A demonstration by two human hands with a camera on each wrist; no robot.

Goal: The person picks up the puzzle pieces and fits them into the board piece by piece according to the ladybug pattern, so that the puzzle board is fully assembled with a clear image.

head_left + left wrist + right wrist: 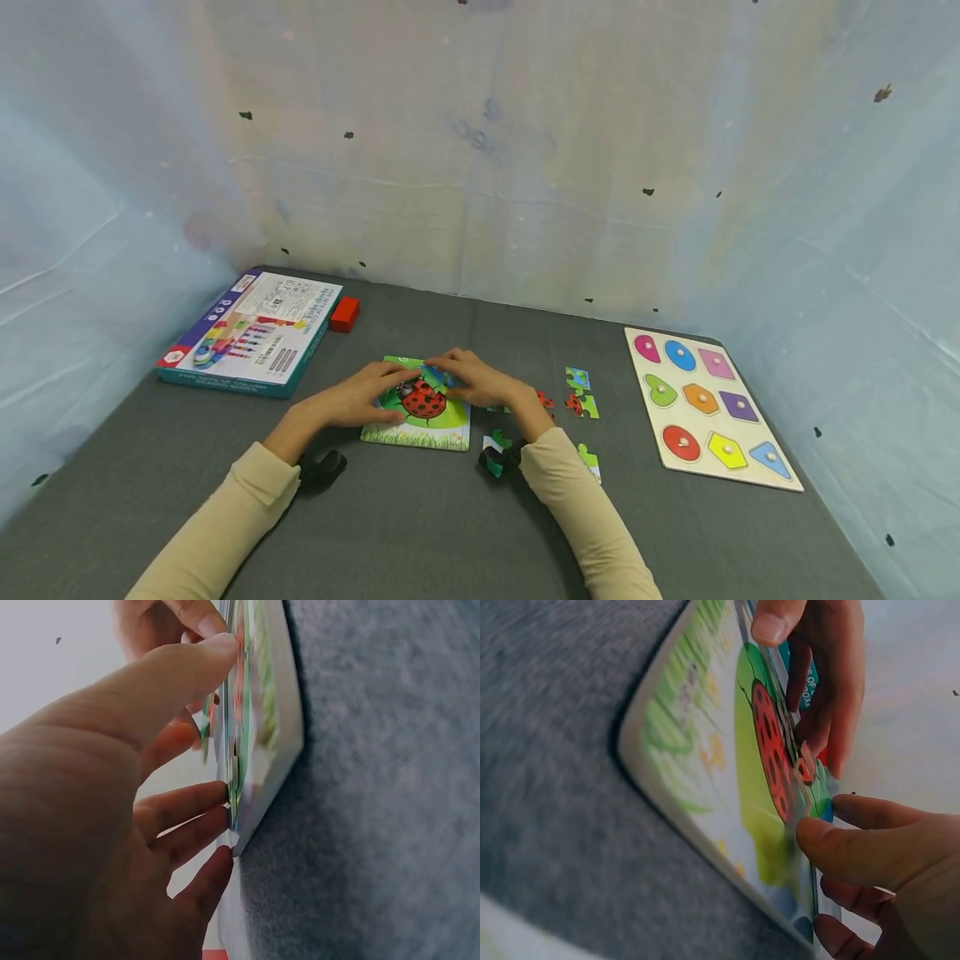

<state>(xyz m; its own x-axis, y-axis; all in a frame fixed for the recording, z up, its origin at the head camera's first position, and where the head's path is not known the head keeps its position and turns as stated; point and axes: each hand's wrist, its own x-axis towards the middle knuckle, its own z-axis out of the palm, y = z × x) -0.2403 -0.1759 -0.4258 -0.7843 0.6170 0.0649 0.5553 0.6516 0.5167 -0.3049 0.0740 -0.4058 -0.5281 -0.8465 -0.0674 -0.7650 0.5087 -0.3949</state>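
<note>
Multicoloured jigsaw pieces [577, 379] lie beside the rectangular green ladybird board [423, 438]; spread left hand [351, 402] touches it, right hand [482, 381] pinches blue-green piece [822, 798].

A pale, wrinkled sheet [480, 225] formed the wall at the back, greyish with faint yellow and pink tints. The left wall [67, 275] and right wall [877, 275] were bluer, with long slanting creases. Small dark specks [882, 93] were scattered over all three, and faint blue rings [471, 136] marked the back one. Below spread a dark grey tabletop [420, 533], its back edge meeting the sheet; the wrist views showed its fuzzy, felt-like surface. The light was soft, with milky bright patches on the walls.
</note>
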